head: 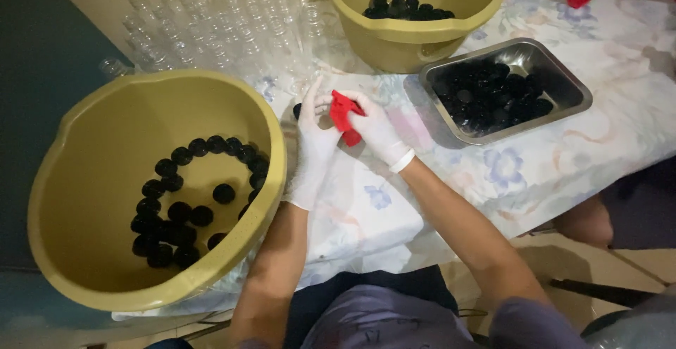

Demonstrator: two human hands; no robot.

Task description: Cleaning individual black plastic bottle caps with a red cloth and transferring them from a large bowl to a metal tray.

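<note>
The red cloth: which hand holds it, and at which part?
The right gloved hand grips the red cloth by its bunched lower end. The left gloved hand holds a small black cap.

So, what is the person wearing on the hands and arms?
Both the left hand and the right hand wear thin, whitish disposable gloves that end at the wrist, the right one with a rolled cuff. The forearms are bare; no sleeves, watch or jewellery show.

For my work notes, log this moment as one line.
left hand: gloved, holds black cap | right hand: gloved, presses red cloth to it | near: yellow basin of caps, steel tray
</note>
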